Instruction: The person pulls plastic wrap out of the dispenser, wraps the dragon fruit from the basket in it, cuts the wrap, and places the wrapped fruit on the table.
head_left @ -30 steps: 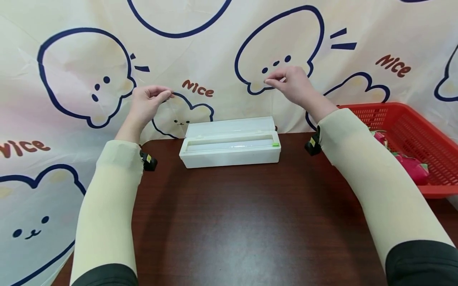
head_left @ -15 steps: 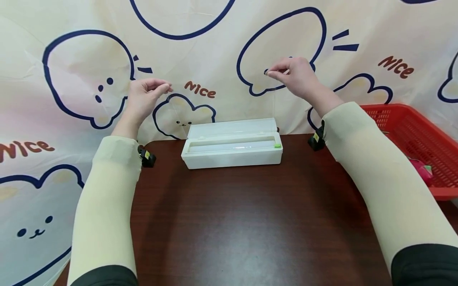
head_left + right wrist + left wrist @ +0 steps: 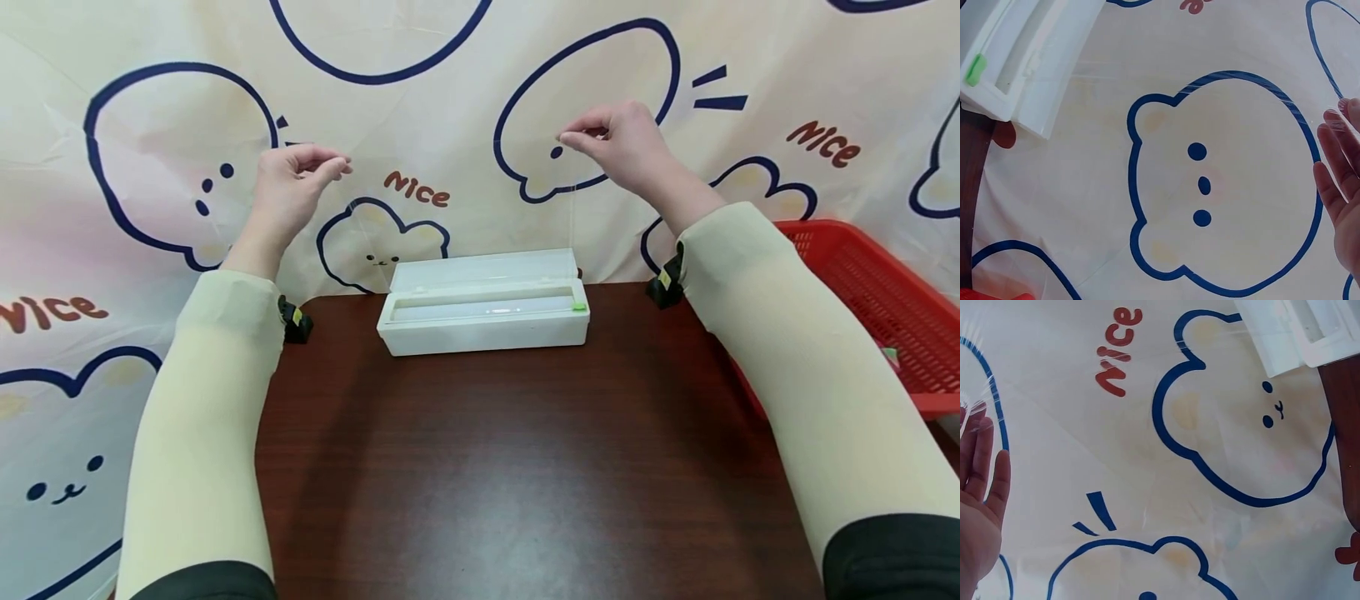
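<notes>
A white cling film dispenser box (image 3: 483, 333) stands at the back of the table with its lid raised and a green slider (image 3: 579, 307) at its right end. Clear cling film (image 3: 974, 337) rises from it, barely visible in the head view. My left hand (image 3: 291, 187) pinches one upper corner of the film between thumb and fingers, up and left of the box. Up and right of it, my right hand (image 3: 626, 150) pinches the other corner. Film wrinkles (image 3: 1291, 94) show beside the right fingers in the right wrist view.
A red plastic basket (image 3: 840, 233) stands at the right, partly behind the right sleeve; a pink and green item (image 3: 890, 357) barely shows inside. Behind the dark wooden table (image 3: 480, 450) hangs a printed cloth (image 3: 480, 125) with bear outlines.
Both hands have risen, the left one also drifting left, with the film still pinched. The right forearm now covers more of the basket. The box has stayed in place.
</notes>
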